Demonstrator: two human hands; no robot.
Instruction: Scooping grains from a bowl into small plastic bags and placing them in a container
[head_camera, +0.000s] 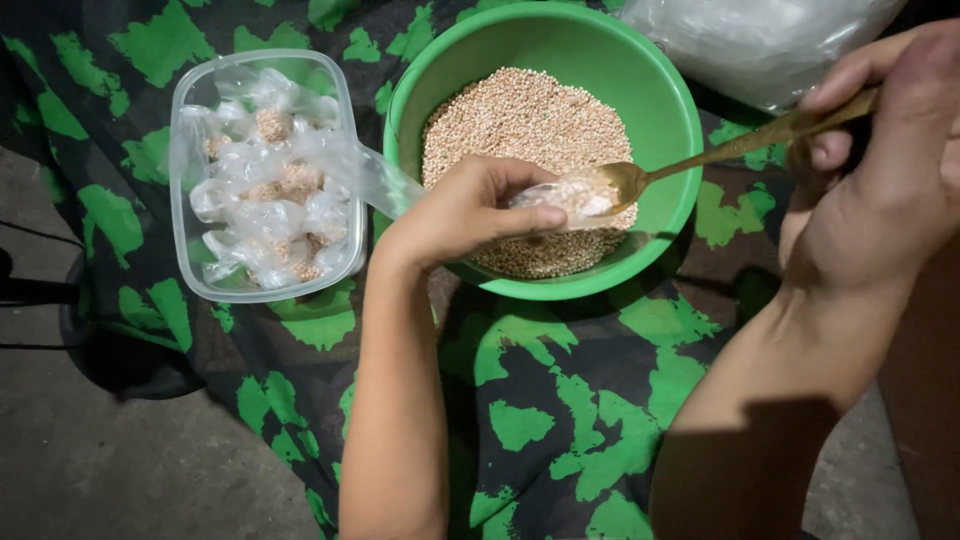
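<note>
Pinching the mouth of a small clear bag (560, 195) between thumb and fingers, the left hand (470, 210) holds it over the green bowl (660, 80), just above the heap of pale grain (520, 120). The right hand (880, 170) is closed around the handle of a brass-coloured spoon (740, 148), whose loaded tip sits right at the bag's opening, touching or nearly touching it.

By the look of it, this is the filling step: a spoonful going into the little bag. The next move would seem to call for a slow tilt of the spoon while the left fingers keep the mouth spread, so loose grain drops back into the bowl, not onto the cloth.

Left of the bowl, nearly touching its rim, stands a clear plastic tub (190, 110) holding a pile of small filled bags (270, 190), each with a little grain inside. Both bowl and tub rest on a black and green patterned cloth (560, 420). At the top right lies a larger clear plastic bag (750, 40); bare grey floor (110, 460) shows at the lower left.
</note>
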